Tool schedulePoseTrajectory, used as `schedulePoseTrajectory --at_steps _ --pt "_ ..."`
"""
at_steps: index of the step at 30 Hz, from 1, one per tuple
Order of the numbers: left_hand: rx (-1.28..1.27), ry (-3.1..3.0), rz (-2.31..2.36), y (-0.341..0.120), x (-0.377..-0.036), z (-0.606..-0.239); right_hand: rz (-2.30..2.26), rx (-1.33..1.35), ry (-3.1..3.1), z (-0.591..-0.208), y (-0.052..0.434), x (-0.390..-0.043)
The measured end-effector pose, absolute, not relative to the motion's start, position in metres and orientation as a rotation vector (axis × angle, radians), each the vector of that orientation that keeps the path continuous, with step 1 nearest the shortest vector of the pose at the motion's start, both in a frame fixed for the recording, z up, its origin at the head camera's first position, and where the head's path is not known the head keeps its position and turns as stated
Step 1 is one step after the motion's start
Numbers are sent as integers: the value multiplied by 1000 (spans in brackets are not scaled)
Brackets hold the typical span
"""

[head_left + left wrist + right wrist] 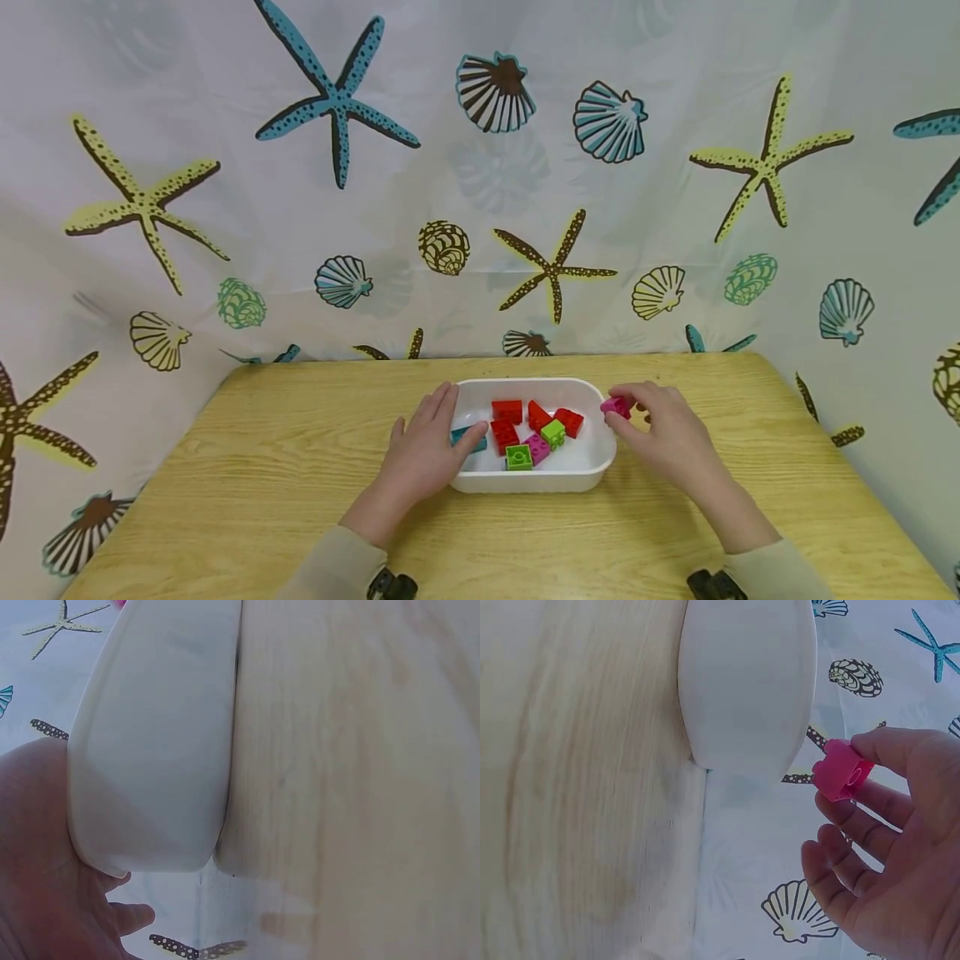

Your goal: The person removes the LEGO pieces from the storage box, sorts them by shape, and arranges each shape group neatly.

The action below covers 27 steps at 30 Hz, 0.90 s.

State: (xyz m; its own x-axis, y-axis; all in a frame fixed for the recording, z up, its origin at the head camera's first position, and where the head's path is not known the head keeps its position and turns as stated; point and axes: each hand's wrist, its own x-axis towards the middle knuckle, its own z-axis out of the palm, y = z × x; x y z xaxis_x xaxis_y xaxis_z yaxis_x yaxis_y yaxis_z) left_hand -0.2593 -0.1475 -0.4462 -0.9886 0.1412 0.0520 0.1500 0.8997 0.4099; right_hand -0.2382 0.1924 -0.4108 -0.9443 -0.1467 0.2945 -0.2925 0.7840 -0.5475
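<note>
seashell-and-starfish curtain behind a pale wooden table. right hand pinches a magenta brick between thumb and fingertips, the other fingers loosely curled, just beside the right end of a white tub and level with its rim; the right wrist view shows the magenta brick held studs outward, clear of the tub wall. left hand lies flat with straight fingers against the tub's left end, holding nothing, its fingertips over the rim near a teal brick; the left wrist view shows the palm pressed to the tub wall. inside the tub: red bricks, green bricks and a pink brick, lying loose and touching one another. judged for good handling: keep the left palm firm on the wall so the light tub does not slide, keep the pinch on the brick's side faces, and move it clear of the rim to avoid knocking the tub.
</note>
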Motion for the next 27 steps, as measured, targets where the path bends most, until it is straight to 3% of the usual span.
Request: schedulePoseTrajectory --at_steps 27 --pt "-135 -3060 -633 -146 -268 -445 1075 296 -2708 -407 219 -243"
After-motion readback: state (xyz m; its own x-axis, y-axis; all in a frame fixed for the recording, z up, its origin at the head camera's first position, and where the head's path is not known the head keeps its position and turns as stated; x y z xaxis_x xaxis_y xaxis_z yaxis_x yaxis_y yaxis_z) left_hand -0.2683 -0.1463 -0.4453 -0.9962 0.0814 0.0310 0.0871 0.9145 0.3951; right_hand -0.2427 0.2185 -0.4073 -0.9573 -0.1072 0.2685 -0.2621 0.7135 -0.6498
